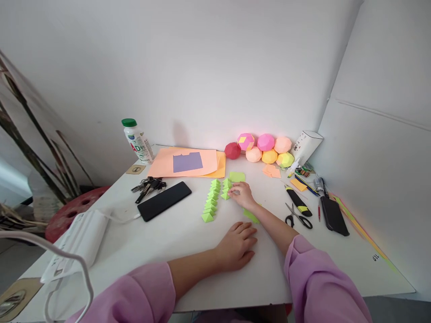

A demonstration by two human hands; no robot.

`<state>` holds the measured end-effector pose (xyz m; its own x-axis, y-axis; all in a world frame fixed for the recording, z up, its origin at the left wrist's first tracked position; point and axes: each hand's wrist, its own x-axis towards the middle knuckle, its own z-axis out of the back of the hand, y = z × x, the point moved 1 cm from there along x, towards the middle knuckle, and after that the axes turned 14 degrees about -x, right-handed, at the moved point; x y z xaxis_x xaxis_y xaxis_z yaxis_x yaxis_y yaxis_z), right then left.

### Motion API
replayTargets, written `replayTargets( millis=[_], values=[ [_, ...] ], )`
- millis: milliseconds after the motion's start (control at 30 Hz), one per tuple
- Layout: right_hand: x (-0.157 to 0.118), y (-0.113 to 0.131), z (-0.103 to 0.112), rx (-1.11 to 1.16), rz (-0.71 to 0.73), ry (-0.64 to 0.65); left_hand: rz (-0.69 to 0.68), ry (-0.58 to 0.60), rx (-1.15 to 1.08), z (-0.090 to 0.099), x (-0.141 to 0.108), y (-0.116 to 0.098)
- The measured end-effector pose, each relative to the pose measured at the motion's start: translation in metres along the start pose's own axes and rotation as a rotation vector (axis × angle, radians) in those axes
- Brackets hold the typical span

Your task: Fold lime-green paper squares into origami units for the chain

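Note:
My right hand (241, 196) reaches over the table with thumb and finger pinched at the nearest small folded green paper piece (225, 196) of a short row. Left of it runs a longer row of green folded paper pieces (211, 202), each with a pointed, pyramid-like top. Flat green paper (237, 176) lies just beyond the short row. More green paper (251, 216) is partly covered by my right forearm. My left hand (236, 246) rests palm down on the tabletop, fingers stretched out, holding nothing.
Faceted paper balls (266, 142) are stacked against the wall. Scissors (298, 216) and a utility knife (298, 201) lie at right. A black phone (164, 201), keys (148, 185), a white bottle (138, 142), orange sheets (161, 163) and a white power strip (81, 240) occupy the left.

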<state>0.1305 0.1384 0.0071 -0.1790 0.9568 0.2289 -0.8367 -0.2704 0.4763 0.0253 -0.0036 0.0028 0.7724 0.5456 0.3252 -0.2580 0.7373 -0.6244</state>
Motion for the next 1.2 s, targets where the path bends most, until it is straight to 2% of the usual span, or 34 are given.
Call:
replayTargets(
  millis=[133,233,333,467,633,867,1000,1200],
  values=[
    [-0.008,-0.005,0.017,0.036,0.013,0.005,-0.006,0.001,-0.010,-0.001,0.000,0.001],
    [-0.030,-0.021,0.039,0.061,0.049,0.043,-0.003,0.004,-0.015,0.000,-0.001,0.000],
    [-0.063,-0.038,0.057,-0.069,0.173,0.049,-0.007,0.006,-0.027,0.002,-0.001,-0.001],
    [-0.092,-0.050,0.060,-0.239,0.288,0.120,-0.001,0.003,-0.040,0.005,-0.001,-0.004],
    [-0.095,-0.042,0.058,-0.315,0.336,0.119,0.007,0.019,-0.037,0.006,-0.001,-0.006],
    [-0.099,-0.033,0.061,-0.399,0.398,0.039,-0.001,0.006,-0.039,0.008,-0.002,-0.006],
    [-0.100,-0.034,0.059,-0.481,0.476,0.052,-0.010,0.001,-0.035,0.009,-0.002,-0.006],
    [-0.103,-0.029,0.063,-0.552,0.472,0.112,0.000,-0.002,-0.034,0.009,-0.002,-0.006]
  ],
)
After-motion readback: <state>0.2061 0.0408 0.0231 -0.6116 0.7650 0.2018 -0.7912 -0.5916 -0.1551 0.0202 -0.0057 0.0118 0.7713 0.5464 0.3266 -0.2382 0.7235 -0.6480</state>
